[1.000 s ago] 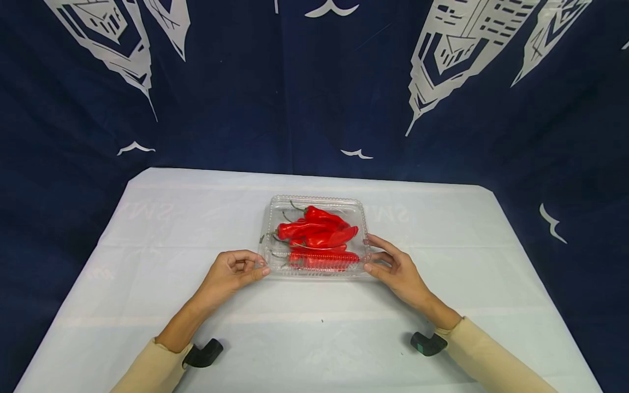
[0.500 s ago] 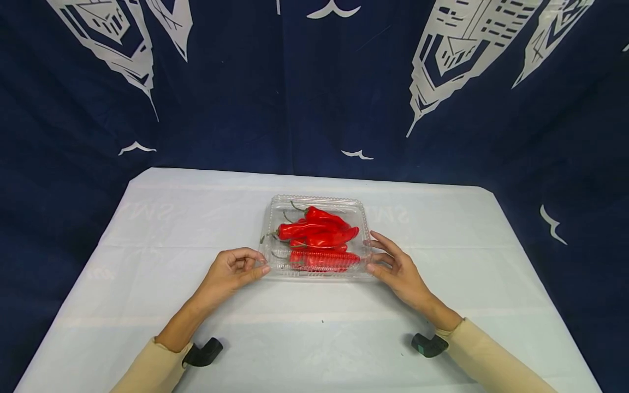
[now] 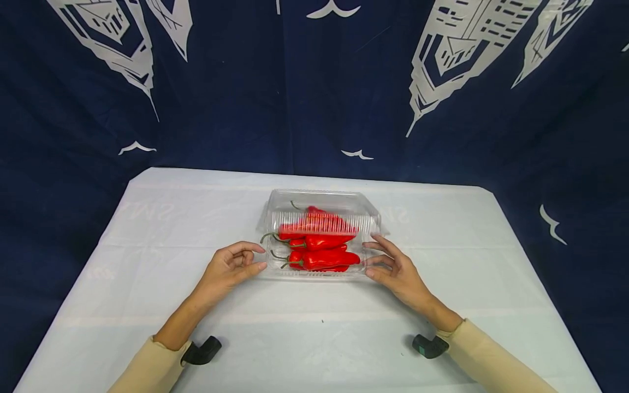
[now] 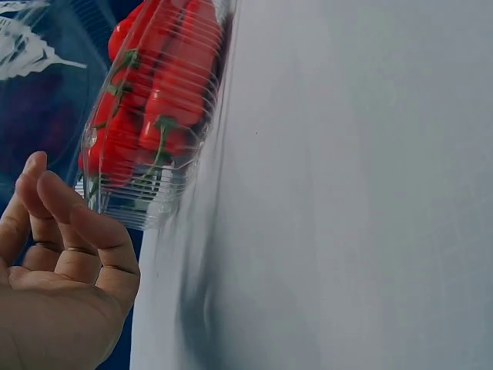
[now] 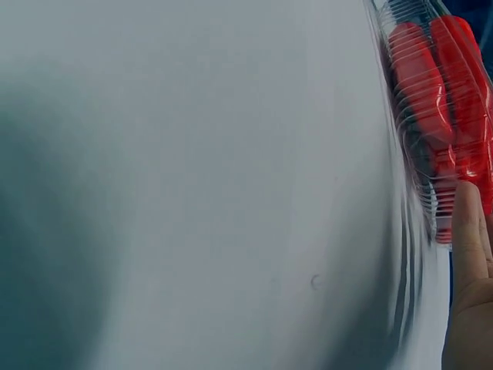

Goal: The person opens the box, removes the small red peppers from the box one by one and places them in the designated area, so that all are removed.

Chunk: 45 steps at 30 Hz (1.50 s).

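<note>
A clear plastic clamshell box rests on the table, with its ribbed lid raised at a slant over the back half. Several red chili peppers with green stems lie inside. At the box's left front corner is my left hand, thumb and forefinger parted beside the wall; the left wrist view shows its loosely bent fingers next to the box's corner. On the right side, my right hand has its spread fingers against or very near the wall; whether they touch cannot be told.
A white cloth-covered table spreads around the box. Dark blue fabric with white prints hangs behind the table's far edge. Black devices sit at both wrists, by the beige sleeves.
The lid, which lay down over the peppers, has swung up and back at its front edge. My left fingers have come slightly away from the box's corner. My right hand is almost still.
</note>
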### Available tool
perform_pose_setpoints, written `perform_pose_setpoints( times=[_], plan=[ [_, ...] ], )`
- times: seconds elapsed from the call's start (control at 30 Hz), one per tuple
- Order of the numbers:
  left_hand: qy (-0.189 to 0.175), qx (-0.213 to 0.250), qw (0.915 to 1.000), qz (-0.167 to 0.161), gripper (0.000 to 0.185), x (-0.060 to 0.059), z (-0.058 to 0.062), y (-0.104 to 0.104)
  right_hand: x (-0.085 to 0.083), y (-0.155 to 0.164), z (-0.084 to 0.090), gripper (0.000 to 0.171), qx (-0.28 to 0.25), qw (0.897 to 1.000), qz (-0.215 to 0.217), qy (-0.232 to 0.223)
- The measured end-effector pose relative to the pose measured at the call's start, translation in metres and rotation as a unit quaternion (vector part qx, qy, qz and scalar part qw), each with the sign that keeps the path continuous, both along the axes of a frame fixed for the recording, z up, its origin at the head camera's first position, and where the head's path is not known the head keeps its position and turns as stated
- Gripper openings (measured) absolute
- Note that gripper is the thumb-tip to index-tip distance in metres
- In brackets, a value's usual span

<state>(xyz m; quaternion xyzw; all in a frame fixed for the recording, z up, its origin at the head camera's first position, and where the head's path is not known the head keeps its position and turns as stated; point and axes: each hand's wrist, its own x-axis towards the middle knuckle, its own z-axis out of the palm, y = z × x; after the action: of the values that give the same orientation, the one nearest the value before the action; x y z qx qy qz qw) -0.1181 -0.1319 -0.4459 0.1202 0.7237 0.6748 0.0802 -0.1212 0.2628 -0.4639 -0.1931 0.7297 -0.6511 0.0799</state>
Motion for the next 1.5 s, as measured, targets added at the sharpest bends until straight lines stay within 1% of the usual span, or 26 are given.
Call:
perform_pose_setpoints(
  times=[0.2,0.37,0.5,0.6,0.73,0.87,0.97,1.07,1.17,1.23,1.33,1.5],
  plan=[
    [0.003,-0.006,0.9998,0.018,0.041,-0.002,0.000,0.000,-0.001,0.000,0.001,0.076,0.005,1.000,-0.001,0.003],
    [-0.015,-0.020,0.9991,0.035,0.050,-0.002,0.002,-0.001,-0.001,-0.001,0.001,0.076,0.004,1.000,-0.003,0.007],
    [-0.021,-0.031,0.9985,0.039,0.054,-0.003,0.001,-0.002,-0.002,-0.001,0.002,0.075,0.006,1.000,-0.003,0.010],
    [-0.024,-0.033,0.9985,0.035,0.060,-0.004,0.000,-0.002,-0.002,0.000,0.002,0.074,0.007,1.000,-0.003,0.011],
    [-0.031,-0.033,0.9989,0.017,0.069,-0.010,-0.001,-0.003,-0.002,0.001,0.001,0.074,0.008,1.000,-0.005,0.012],
    [-0.039,-0.040,0.9983,-0.014,0.080,-0.020,-0.004,-0.004,-0.003,0.001,0.000,0.075,0.012,1.000,-0.006,0.010],
    [-0.055,-0.042,0.9968,-0.040,0.088,-0.028,-0.006,-0.005,-0.003,0.001,0.000,0.074,0.015,1.000,-0.007,0.010],
    [-0.077,-0.031,0.9944,-0.065,0.095,-0.034,-0.007,-0.007,-0.003,0.001,-0.001,0.074,0.016,1.000,-0.008,0.009],
    [-0.093,-0.020,0.9917,-0.087,0.098,-0.038,-0.006,-0.007,-0.004,0.001,-0.001,0.074,0.016,1.000,-0.009,0.008],
    [-0.096,-0.018,0.9903,-0.099,0.100,-0.041,-0.005,-0.007,-0.004,0.001,0.000,0.074,0.016,1.000,-0.011,0.009],
    [-0.099,-0.017,0.9887,-0.111,0.103,-0.043,-0.005,-0.007,-0.004,0.001,0.000,0.074,0.015,1.000,-0.012,0.010],
    [-0.106,-0.010,0.9862,-0.126,0.107,-0.046,-0.008,-0.007,-0.004,0.001,-0.001,0.073,0.013,1.000,-0.010,0.013]
  ],
)
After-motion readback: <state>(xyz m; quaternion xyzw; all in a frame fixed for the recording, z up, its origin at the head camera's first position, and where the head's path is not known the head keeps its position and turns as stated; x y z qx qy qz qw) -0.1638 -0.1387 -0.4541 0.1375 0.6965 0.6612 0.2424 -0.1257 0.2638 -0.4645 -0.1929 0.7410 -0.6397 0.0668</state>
